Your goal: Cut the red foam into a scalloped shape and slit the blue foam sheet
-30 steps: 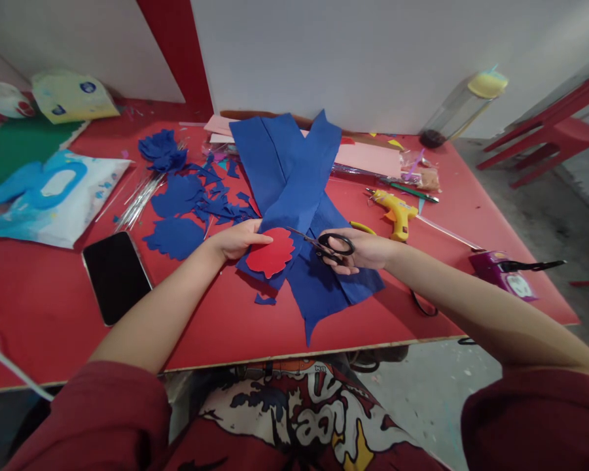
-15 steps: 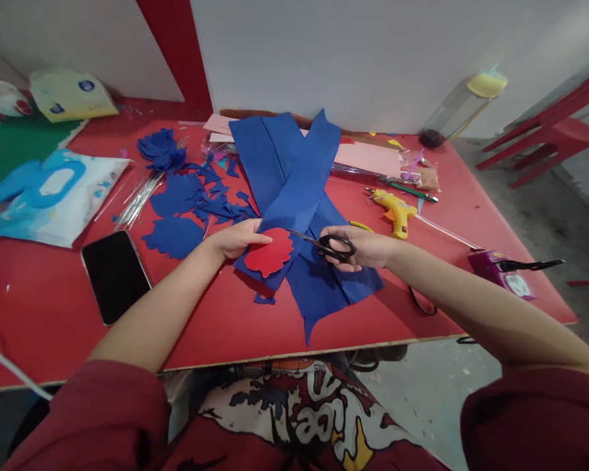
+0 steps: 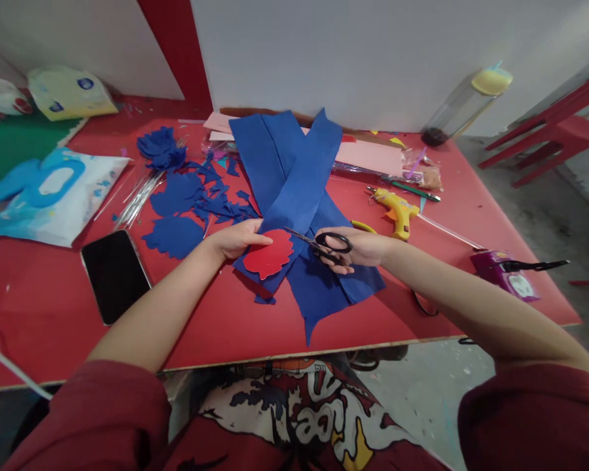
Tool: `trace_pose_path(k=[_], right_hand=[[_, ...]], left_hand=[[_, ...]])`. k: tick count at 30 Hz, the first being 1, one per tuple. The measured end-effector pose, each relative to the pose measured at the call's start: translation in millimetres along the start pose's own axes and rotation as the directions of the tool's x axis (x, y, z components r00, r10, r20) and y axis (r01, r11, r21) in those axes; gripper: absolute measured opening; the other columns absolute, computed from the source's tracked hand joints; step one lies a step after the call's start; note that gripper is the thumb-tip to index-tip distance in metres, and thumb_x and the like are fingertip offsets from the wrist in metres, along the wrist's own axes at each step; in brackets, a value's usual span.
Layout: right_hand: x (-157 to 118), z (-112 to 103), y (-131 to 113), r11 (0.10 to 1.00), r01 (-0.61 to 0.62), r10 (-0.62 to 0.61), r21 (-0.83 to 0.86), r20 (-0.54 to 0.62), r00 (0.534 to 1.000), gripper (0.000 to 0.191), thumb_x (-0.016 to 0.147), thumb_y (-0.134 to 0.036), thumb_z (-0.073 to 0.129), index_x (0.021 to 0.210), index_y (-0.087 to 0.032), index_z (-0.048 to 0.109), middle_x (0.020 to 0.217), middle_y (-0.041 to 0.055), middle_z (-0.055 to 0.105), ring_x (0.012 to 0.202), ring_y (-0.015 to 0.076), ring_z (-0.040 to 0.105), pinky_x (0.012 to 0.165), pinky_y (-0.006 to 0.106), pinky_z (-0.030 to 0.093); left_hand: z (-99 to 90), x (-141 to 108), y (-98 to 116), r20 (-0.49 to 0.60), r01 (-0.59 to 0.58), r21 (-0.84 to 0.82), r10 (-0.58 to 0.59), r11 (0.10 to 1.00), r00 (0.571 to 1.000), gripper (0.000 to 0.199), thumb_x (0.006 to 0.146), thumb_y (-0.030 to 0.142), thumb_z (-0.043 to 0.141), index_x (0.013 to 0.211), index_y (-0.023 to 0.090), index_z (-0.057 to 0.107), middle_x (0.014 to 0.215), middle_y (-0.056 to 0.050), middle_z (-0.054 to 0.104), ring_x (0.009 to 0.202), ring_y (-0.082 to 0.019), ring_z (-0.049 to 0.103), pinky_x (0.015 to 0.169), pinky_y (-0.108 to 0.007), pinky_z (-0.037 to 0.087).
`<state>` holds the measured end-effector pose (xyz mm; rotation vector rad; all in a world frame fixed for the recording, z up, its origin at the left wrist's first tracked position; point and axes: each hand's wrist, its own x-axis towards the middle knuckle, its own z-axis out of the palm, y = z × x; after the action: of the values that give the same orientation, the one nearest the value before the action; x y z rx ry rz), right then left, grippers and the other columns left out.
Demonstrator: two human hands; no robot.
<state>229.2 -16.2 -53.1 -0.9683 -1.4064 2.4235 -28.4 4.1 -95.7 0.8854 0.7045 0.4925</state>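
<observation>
My left hand pinches a red leaf-shaped template against the near end of a long blue strip, thumb on top. The strip's material looks like crepe paper or felt. My right hand grips black-handled scissors, fingers in the loops. The blades are parted and point left at the template's upper right edge. More blue sheets lie crossed beneath. Left of my left hand are cut blue leaf shapes and blue scraps.
A phone, a wipes pack and a bundle of wires lie left. On the right are a yellow glue gun, a purple power block and a green cutter. A bottle stands by the wall.
The scissors have opened wider and turned a little, their handles shifting slightly left with my right hand. My left hand and the template stay almost where they were.
</observation>
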Motion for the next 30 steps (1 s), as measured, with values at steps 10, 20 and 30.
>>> trace_pose_path(k=[10,20,30], right_hand=[[2.0,1.0,1.4,0.999,0.039,-0.038,0.018,-0.013,0.999,0.044,0.07,-0.052,0.067,0.075,-0.017,0.04,0.06,-0.0034,0.054,0.039,0.0068,0.05,0.031,0.016,0.031],[0.5,5.6,1.2,0.999,0.051,-0.052,-0.017,-0.126,0.991,0.052,0.061,-0.052,0.074,0.079,-0.017,0.041,0.056,-0.0062,0.053,0.034,0.0037,0.044,0.027,0.013,0.023],[1.9,3.8,-3.3,1.0,0.0,-0.002,-0.03,-0.073,0.997,0.051,0.062,-0.053,0.073,0.079,-0.017,0.041,0.058,-0.0049,0.054,0.038,0.0064,0.05,0.03,0.015,0.031]], left_hand=[[0.5,0.7,0.2,0.011,-0.004,-0.021,0.004,1.0,1.0,0.036,0.056,0.014,0.077,0.089,0.01,0.064,0.078,-0.006,0.073,0.066,-0.017,0.068,0.065,-0.027,0.054],[0.0,1.0,-0.3,0.008,-0.004,-0.028,0.005,1.0,1.0,0.032,0.056,0.013,0.076,0.085,0.01,0.064,0.076,-0.006,0.073,0.065,-0.015,0.067,0.062,-0.024,0.054],[-0.7,1.0,-0.3,0.017,0.01,-0.012,-0.009,1.0,1.0,0.035,0.056,0.014,0.078,0.088,0.01,0.064,0.079,-0.007,0.073,0.067,-0.017,0.068,0.064,-0.025,0.054]])
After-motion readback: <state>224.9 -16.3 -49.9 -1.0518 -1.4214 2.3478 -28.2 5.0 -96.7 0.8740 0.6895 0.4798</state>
